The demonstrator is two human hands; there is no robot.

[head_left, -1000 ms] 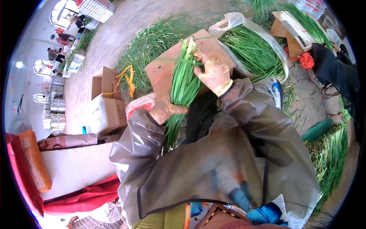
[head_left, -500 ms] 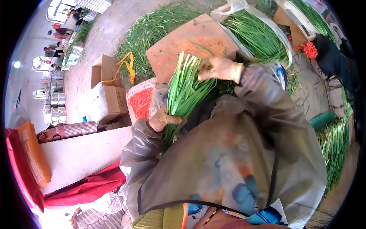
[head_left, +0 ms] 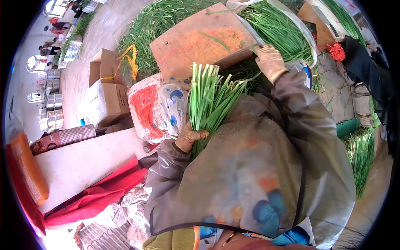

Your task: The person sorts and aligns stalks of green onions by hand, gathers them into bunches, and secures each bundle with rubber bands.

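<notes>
My gloved left hand [head_left: 191, 136] is wrapped round the lower part of a bunch of green chives [head_left: 204, 100]. The bunch stands nearly upright before my chest, its pale cut ends at the top and some leaves fanning right. At the right corner of a brown board [head_left: 187, 46] is my gloved right hand [head_left: 271, 62], away from the bunch. Its fingers are bent together; what they hold, if anything, is too small to make out. Loose greens lie in shadow below the board.
Behind the board lies a heap of greens [head_left: 146, 29]; right of it, a plastic-lined pile of chives [head_left: 277, 31]. Red ties [head_left: 143, 106] fill a bag on the left, near a cardboard box [head_left: 112, 100] and a white tabletop [head_left: 87, 166]. People stand far off at upper left.
My right hand has moved right, away from the cut ends of the chives to the board's corner. My left hand still holds the bunch, now more upright.
</notes>
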